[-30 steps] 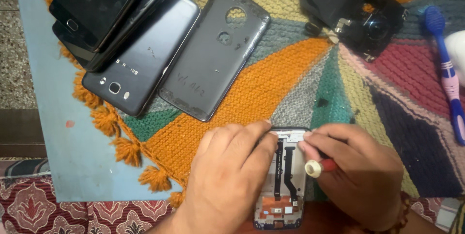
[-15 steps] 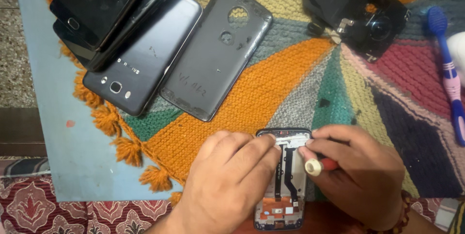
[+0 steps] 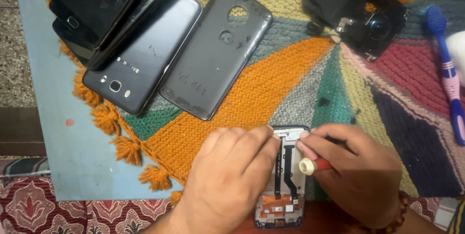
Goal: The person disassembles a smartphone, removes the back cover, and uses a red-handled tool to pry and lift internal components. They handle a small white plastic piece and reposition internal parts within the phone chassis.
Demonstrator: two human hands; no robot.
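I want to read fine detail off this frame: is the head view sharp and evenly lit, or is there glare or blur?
Head view: soft overall, the opened phone slightly blurred between the hands; lighting warm and even; faint sheen on the dark phones at top left; no hard shadows.

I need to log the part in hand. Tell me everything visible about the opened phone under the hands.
The opened phone lies flat and lengthwise on the knitted mat, back cover off. Its dark frame holds a pale inner plate, a black flex ribbon down the middle and an orange board at the near end. The left hand presses its left edge; the right hand, holding a red-handled tool, touches its top right corner.
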